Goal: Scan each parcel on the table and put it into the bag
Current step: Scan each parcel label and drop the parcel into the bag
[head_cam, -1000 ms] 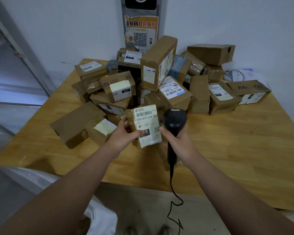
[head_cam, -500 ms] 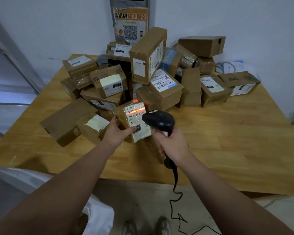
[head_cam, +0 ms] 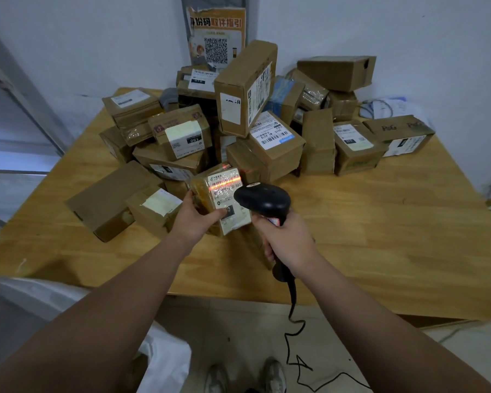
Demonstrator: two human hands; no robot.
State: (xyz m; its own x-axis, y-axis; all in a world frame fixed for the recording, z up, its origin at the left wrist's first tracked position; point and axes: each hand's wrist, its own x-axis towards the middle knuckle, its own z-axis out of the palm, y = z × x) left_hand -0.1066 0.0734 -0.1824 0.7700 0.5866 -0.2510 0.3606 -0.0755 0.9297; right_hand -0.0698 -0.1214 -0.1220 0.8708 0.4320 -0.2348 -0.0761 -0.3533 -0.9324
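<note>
Head view: a person's left grip [head_cam: 194, 219] curls round a small brown cardboard parcel [head_cam: 224, 199], thumb on its white label, holding it above the light wooden table [head_cam: 394, 236]. Just right of it, the right grip [head_cam: 288, 239] wraps the handle of a black corded barcode scanner [head_cam: 262, 198], whose red line crosses the label. Beyond both grips lies a heap of brown cardboard boxes [head_cam: 267, 131]. Under the left forearm sits a white bag [head_cam: 165, 347].
</note>
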